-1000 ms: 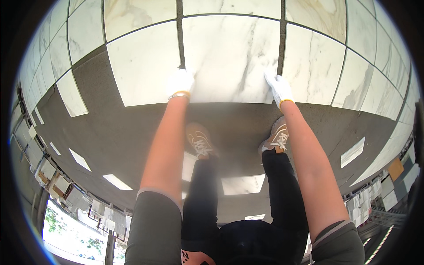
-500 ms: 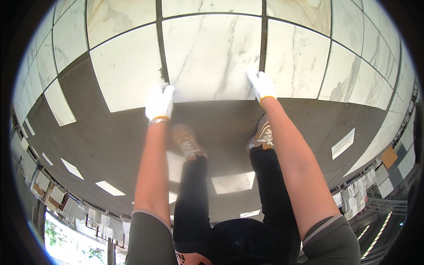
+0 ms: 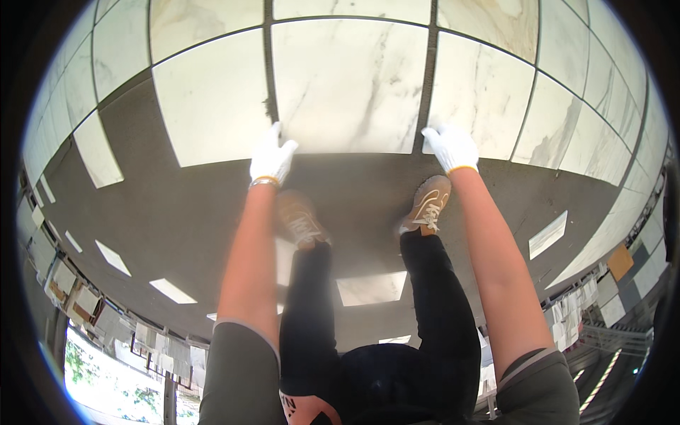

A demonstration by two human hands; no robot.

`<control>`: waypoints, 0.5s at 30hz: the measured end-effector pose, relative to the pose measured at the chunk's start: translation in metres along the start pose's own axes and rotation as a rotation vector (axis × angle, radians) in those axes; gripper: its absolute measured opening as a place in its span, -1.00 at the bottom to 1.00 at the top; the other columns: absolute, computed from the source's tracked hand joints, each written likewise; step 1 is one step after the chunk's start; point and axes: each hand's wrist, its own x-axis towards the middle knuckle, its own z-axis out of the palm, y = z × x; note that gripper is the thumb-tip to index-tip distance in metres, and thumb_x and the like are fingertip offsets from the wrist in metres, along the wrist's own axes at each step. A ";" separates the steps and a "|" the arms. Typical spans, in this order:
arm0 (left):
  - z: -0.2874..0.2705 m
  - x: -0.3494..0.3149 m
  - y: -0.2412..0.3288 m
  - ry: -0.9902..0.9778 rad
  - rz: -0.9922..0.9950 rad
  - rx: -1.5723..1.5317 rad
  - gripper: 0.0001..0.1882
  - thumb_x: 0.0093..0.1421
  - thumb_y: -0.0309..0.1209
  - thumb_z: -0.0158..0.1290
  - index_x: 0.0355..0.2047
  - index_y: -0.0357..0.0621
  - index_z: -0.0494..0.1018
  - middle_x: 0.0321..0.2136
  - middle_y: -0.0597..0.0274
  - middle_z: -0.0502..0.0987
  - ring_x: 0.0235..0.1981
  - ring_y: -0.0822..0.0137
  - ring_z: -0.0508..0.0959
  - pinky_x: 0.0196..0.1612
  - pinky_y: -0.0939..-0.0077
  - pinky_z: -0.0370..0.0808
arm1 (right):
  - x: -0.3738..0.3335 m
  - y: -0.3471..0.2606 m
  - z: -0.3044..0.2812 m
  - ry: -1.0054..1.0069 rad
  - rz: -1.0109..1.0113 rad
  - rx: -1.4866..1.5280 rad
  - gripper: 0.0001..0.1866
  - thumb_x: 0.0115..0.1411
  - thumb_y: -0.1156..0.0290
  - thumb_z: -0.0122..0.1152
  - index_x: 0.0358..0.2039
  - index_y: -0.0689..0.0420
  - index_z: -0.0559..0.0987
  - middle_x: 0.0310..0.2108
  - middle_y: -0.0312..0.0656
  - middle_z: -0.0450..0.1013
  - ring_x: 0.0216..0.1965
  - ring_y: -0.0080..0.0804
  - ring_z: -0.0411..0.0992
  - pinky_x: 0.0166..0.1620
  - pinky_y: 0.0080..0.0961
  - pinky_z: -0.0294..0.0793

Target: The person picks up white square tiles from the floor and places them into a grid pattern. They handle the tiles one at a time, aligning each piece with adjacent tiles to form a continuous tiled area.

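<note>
In the head view, a large square tile (image 3: 350, 81) of white marble with grey veins lies on the floor (image 3: 177, 212), which is dark grey, glossy and reflects ceiling lights. Similar marble tiles lie around it, with dark narrow joints between them. Both hands wear white knitted gloves. The left hand (image 3: 270, 157) rests on the near left corner of the tile, with the fingers partly spread and pointing up along the left joint; it pinches nothing. The right hand (image 3: 451, 146) lies on the near right corner, with the fingers curled at the edge; I cannot tell if the grip holds the edge. The person's brown laced shoes (image 3: 427, 205) stand on the dark floor just below the near edge of the tile.
</note>
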 end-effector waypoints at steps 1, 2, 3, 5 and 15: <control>-0.003 -0.006 -0.001 -0.019 -0.004 0.047 -0.27 0.20 -0.13 0.11 0.30 -0.29 0.32 0.22 -0.16 0.45 0.19 -0.05 0.49 0.29 0.25 0.37 | -0.011 0.007 0.005 0.006 -0.006 -0.025 -0.42 0.28 -0.14 0.03 -0.34 0.19 0.66 -0.20 0.16 0.58 -0.12 0.12 0.54 -0.04 -0.06 0.49; -0.005 -0.015 -0.002 -0.045 -0.045 -0.019 -0.29 0.21 -0.13 0.11 0.30 -0.27 0.33 0.21 -0.16 0.46 0.20 -0.08 0.49 0.29 0.25 0.36 | -0.024 0.013 0.011 0.004 0.010 -0.056 -0.43 0.27 -0.13 0.03 -0.32 0.17 0.66 -0.21 0.15 0.58 -0.12 0.13 0.54 -0.04 -0.06 0.49; -0.007 -0.028 -0.004 -0.116 -0.134 -0.085 -0.26 0.22 -0.06 0.07 0.32 -0.21 0.30 0.23 -0.14 0.44 0.23 -0.07 0.45 0.32 0.22 0.32 | -0.039 0.020 0.016 -0.049 0.013 -0.046 -0.44 0.27 -0.14 0.02 -0.31 0.16 0.67 -0.20 0.14 0.58 -0.12 0.13 0.53 -0.03 -0.05 0.49; -0.017 -0.069 -0.014 -0.198 -0.239 -0.161 -0.25 0.23 0.00 0.02 0.35 -0.14 0.28 0.26 -0.11 0.42 0.27 -0.07 0.41 0.34 0.19 0.28 | -0.081 0.030 0.025 -0.117 0.014 -0.007 -0.44 0.27 -0.14 0.01 -0.30 0.15 0.66 -0.21 0.14 0.57 -0.13 0.14 0.53 -0.03 -0.05 0.49; -0.089 -0.406 -0.107 -0.210 -0.980 -0.827 -0.35 0.32 -0.31 0.05 0.39 -0.09 0.22 -0.21 0.21 0.53 -0.51 0.42 0.52 -0.51 0.49 0.57 | -0.285 0.036 -0.033 -0.266 0.049 0.006 -0.44 0.21 -0.13 0.03 -0.28 0.16 0.65 -0.23 0.14 0.57 -0.13 0.18 0.51 -0.03 -0.11 0.49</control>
